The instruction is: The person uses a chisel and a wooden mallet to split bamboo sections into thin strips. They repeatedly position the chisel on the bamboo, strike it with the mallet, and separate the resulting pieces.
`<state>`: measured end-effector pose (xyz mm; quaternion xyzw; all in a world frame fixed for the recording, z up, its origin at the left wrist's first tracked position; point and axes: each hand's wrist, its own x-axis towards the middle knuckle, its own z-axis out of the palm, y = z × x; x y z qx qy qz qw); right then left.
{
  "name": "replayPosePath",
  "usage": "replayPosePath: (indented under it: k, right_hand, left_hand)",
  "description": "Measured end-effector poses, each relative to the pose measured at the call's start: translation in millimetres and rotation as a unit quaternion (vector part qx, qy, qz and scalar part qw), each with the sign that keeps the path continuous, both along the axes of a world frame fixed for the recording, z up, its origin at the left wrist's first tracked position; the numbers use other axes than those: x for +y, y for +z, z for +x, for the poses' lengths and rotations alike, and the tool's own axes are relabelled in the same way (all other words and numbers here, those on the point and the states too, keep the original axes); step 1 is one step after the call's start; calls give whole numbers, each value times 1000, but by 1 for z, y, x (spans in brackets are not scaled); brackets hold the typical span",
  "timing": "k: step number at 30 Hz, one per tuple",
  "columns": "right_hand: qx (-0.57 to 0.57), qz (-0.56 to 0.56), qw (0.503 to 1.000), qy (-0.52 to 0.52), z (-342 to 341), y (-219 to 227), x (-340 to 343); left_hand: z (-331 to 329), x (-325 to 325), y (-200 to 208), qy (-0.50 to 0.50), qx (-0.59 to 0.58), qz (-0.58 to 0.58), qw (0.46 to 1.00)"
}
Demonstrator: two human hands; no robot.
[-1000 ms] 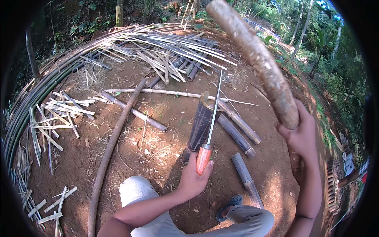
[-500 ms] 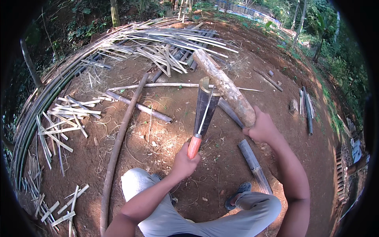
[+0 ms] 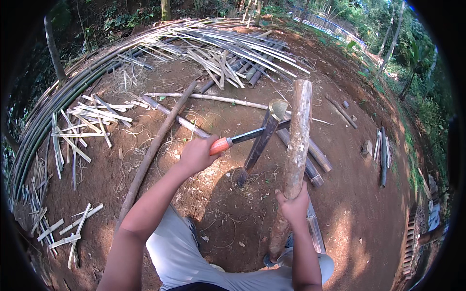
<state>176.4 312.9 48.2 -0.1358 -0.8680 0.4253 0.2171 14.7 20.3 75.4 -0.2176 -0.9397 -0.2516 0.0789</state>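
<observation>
From above the person's own head, I see the left hand (image 3: 196, 154) closed firmly around the orange handle of a long knife (image 3: 246, 136), held out to the right. The blade crosses the upper part of a dark piece of bamboo (image 3: 257, 153), which stands tilted on the bare ground (image 3: 223, 203) in front of the knees. Its curved top end faces up at me; what lies inside, or how deep the blade sits, I cannot tell. The right hand (image 3: 294, 209) is wrapped around a thick, rough log (image 3: 298, 136), held upright just to the right of the bamboo. The knife's tip ends close by the log, and whether they touch is unclear.

Past the log, two bamboo tubes (image 3: 318, 156) lie on the soil. A long brown pole (image 3: 154, 148) rests to the left, with a small pile of pale strips (image 3: 99, 119) beyond it. Farther back spreads a big heap of split bamboo (image 3: 228, 41), and green poles (image 3: 53, 103) curve along the left.
</observation>
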Motion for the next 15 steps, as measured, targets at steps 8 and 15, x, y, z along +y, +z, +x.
replayPosePath:
  k: [8,15]
  right_hand:
    - [23,-99,995,-4,9,12,29]
    - [372,-23,924,-81,27,130,44]
  left_hand:
    - [-4,40,-13,18,-11,3,1000]
    - [-4,43,-22,5,-21,16,1000]
